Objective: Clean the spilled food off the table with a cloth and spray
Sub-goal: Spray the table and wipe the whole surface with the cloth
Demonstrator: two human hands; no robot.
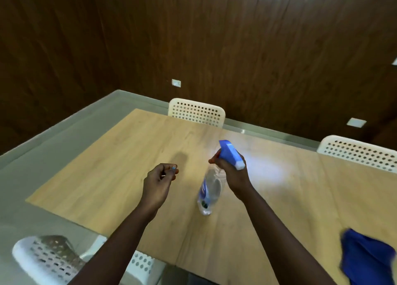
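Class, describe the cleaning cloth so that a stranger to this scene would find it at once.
Start at the light wooden table and follow its near side to the right edge of the view. There lies the cloth, a crumpled deep-blue heap. Unlike the spray bottle gripped by the right hand, it is soft, opaque and untouched.

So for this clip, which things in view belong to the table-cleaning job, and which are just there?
Job:
spray bottle, gripped by the right hand
blue cloth, on the table's near right edge
table
left hand, holding nothing

Just there:
white perforated chairs
wood-panelled wall
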